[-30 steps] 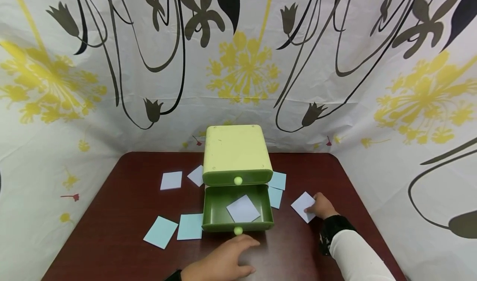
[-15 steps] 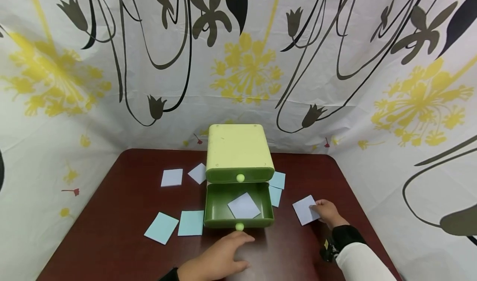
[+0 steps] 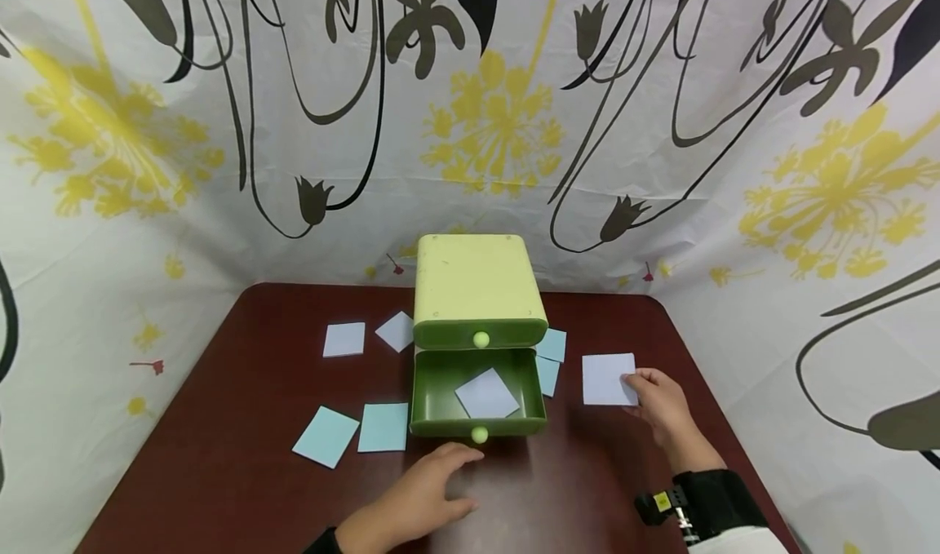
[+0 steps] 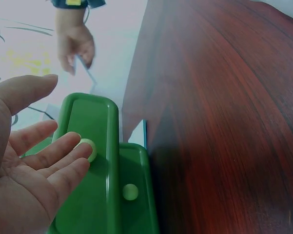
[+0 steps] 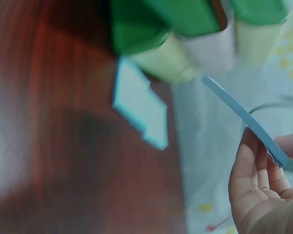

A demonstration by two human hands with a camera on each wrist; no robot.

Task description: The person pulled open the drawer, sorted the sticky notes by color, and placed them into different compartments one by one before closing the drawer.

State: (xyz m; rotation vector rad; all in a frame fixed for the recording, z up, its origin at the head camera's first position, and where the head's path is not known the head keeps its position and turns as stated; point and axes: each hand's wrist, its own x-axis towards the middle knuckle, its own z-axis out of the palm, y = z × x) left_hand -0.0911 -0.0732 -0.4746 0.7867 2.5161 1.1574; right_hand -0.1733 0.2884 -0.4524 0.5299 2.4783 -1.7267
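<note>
My right hand (image 3: 664,407) pinches a white square sticky-note pad (image 3: 608,379) by its right edge, raised above the table's right side. The right wrist view shows the pad's thin edge (image 5: 241,114) between thumb and fingers. My left hand (image 3: 414,497) has its fingers extended and holds nothing. It is just in front of the lower drawer (image 3: 507,427), near that drawer's round knob (image 3: 480,435). This green drawer is pulled out, with another white pad (image 3: 488,394) lying inside. Above it, the upper drawer (image 3: 441,336) is closed in the pale yellow cabinet (image 3: 477,277).
Two light blue pads (image 3: 326,437) lie front left of the cabinet, and two white pads (image 3: 343,339) lie behind them. Right of the cabinet, two blue pads (image 3: 547,374) overlap, partly hidden by it. A patterned cloth (image 3: 485,211) encloses the dark red table (image 3: 264,358).
My right hand has lifted the white sticky-note pad off the table and turned it square to the view. My left hand has barely moved, staying by the open drawer.
</note>
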